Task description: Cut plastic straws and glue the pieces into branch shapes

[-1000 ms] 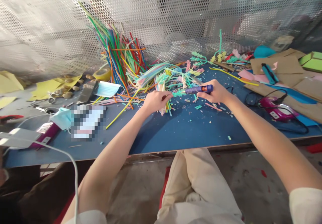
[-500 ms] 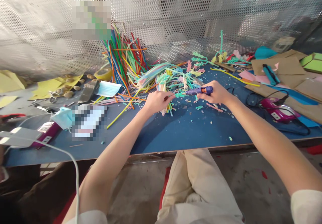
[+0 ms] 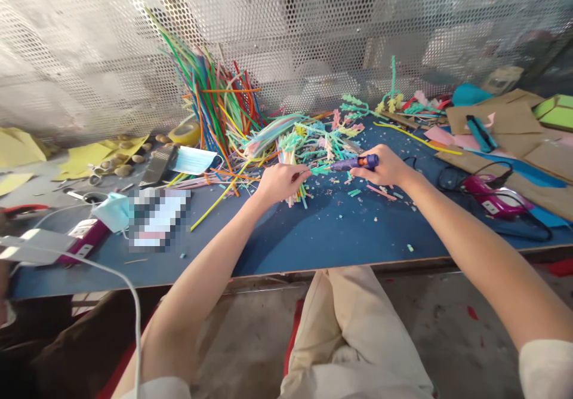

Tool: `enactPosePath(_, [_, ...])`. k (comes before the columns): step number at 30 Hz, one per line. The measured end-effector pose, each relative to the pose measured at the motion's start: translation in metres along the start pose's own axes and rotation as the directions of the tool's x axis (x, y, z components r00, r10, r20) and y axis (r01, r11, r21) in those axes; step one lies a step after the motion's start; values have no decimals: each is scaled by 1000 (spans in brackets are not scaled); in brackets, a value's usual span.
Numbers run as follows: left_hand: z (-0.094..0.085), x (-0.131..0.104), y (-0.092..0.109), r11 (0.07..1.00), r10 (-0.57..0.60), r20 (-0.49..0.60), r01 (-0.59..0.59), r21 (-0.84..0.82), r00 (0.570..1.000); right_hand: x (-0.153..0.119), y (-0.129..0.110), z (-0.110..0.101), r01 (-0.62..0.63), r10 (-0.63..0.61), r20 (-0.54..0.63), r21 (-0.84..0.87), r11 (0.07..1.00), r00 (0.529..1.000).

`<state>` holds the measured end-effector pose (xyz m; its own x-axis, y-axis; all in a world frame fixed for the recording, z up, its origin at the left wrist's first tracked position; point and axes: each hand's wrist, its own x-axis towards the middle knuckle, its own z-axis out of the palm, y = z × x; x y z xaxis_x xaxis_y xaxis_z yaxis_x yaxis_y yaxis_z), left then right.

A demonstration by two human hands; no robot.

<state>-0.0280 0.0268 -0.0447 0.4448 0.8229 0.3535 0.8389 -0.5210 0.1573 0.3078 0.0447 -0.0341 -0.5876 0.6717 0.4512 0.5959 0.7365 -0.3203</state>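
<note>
Scarcely anything has shifted since a second ago: the left hand (image 3: 282,182) has slid a touch rightward, and the right hand (image 3: 380,165) sits practically where it was. Seen from the head camera, the sole view, that near-stillness suggests to me a careful bit of joining rather than a fresh reach. The left hand's fingertips pinch a green fuzzy piece (image 3: 319,170), which lies between the two hands above the front of the heap; the right hand wraps round what looks like a purple glue gun (image 3: 347,163), its nozzle pointing at the piece (whether the tip really touches it, I can't tell from here). Behind them, small fuzzy sprigs (image 3: 329,139) lie tangled beside pastel stems (image 3: 273,135), and a tall sheaf of coloured stems (image 3: 210,100) leans against the perforated metal panel (image 3: 313,22). Tiny clippings speckle the blue counter (image 3: 277,249). Off to the left lie a face mask (image 3: 194,160), a roll of yellow tape (image 3: 192,130) and yellow paper (image 3: 85,157); to the right, a teal cutter (image 3: 481,133) rests on brown cardboard (image 3: 510,115), with a magenta power strip (image 3: 496,199) nearer the edge. Below is a grey floor (image 3: 456,321) with some red scraps on it.
</note>
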Motion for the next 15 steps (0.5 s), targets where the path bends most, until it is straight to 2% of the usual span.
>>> enactPosePath(8, [-1,0,1,1000,-12,2,12,10,1000,-2,-2,-5,-58,57,-22,-18,998,998])
enactPosePath(11, [-3,0,1,999,-39,-8,39,27,999,-5,3,-12,-110,114,-54,73,991,992])
enactPosePath(13, [-4,0,2,997,-60,-10,60,41,998,-5,9,-16,-182,199,-151,117,976,968])
enactPosePath(15, [-4,1,2,996,-69,-8,69,52,998,-5,19,-19,-316,320,-290,62,947,902])
